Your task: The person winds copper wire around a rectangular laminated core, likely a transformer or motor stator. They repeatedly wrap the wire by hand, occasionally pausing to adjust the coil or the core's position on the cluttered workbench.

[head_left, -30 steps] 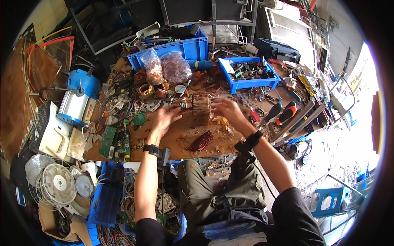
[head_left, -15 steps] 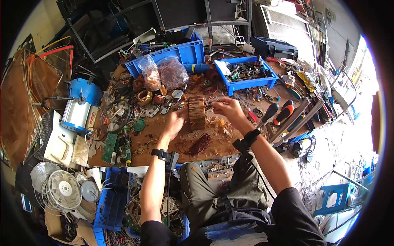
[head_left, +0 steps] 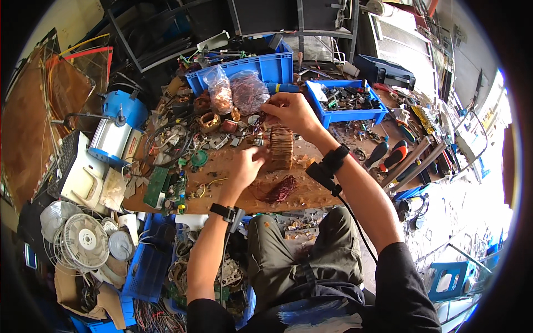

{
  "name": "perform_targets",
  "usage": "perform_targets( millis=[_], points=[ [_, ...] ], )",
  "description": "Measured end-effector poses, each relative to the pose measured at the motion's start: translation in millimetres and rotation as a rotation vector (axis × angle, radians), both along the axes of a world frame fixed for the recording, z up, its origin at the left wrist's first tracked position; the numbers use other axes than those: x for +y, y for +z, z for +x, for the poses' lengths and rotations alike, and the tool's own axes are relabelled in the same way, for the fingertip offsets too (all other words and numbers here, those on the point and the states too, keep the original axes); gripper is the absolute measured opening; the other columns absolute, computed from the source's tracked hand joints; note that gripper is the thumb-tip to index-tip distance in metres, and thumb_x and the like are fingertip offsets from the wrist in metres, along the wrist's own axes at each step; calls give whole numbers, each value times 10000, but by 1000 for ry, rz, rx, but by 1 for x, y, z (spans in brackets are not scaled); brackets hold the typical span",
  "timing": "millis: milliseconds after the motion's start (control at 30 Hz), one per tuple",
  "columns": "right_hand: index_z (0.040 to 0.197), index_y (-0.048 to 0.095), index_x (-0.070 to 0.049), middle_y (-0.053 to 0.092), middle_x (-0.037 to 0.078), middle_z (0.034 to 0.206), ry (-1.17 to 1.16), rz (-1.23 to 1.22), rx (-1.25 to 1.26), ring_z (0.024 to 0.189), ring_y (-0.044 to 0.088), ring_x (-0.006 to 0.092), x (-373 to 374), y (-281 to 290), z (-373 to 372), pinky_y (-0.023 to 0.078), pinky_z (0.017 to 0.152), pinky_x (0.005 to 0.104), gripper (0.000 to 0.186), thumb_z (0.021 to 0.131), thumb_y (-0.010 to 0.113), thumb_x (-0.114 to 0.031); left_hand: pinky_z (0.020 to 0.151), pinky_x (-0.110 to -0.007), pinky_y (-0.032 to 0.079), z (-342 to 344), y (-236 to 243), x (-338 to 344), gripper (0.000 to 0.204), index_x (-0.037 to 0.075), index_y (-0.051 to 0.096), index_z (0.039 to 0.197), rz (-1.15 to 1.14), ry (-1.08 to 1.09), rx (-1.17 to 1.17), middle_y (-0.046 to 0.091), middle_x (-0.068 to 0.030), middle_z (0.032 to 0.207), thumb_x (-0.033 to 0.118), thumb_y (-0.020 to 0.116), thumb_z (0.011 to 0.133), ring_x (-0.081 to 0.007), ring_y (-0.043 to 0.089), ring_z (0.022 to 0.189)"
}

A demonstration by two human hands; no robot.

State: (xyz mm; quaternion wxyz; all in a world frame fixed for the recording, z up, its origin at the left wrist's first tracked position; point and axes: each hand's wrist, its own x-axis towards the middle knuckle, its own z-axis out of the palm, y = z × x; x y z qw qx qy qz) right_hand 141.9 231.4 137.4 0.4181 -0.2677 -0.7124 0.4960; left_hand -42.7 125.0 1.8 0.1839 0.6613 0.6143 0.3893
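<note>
A ring-shaped copper-wound core (head_left: 281,147), probably a motor stator, stands on the brown work table (head_left: 233,202). My left hand (head_left: 245,167) is at its left side, its thumb and fingers apart and the fingertips close to the windings. Above and behind the core, my right hand (head_left: 290,113) pinches dark reddish wire strands (head_left: 259,123) that hang from the fingertips. A loose bundle of dark red wire (head_left: 281,190) lies on the table in front of the core.
Behind stand clear bags of copper wire (head_left: 248,91) and a blue crate (head_left: 277,65). A blue tray (head_left: 355,115) holds dark small parts. Screwdrivers (head_left: 394,156) lie at the right, green circuit boards (head_left: 158,187) at the left. A fan (head_left: 86,238) lies lower left.
My right hand has moved up and left from the core's right side, with wire strands now in its fingers. My left hand has come slightly off the core's side. The whole view has shifted.
</note>
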Motion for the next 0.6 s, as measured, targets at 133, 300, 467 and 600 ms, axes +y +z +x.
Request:
perform_targets(
  millis=[133,300,467,600],
  points=[
    [1056,716,103,763,113,900,14,-178,129,794,777,166,-4,-6,-11,624,676,264,270,976,771,-149,686,-378,552,8,9,-23,239,-41,772,1114,-62,48,66,779,-174,819,149,709,984,-223,746,720],
    [1051,704,62,737,92,967,42,-175,9,847,759,158,2,-23,-22,637,775,257,174,996,737,-100,686,-359,569,5,5,-28,248,-16,782,1109,60,55,266,790,-144,835,190,728,981,-222,762,749],
    [1026,733,44,765,69,883,7,-39,-130,808,749,115,-5,-34,-26,596,713,251,169,969,763,-112,893,-335,592,-11,13,-11,476,45,649,1375,243,250,-627,779,-108,1148,278,775,979,-220,745,1031],
    [994,777,15,783,91,846,-67,159,-284,753,732,97,-8,-36,-25,577,689,285,214,915,818,-179,892,-335,590,-10,25,-4,646,76,576,1489,389,232,-373,738,-135,1240,309,823,940,-207,729,1039]
  ],
)
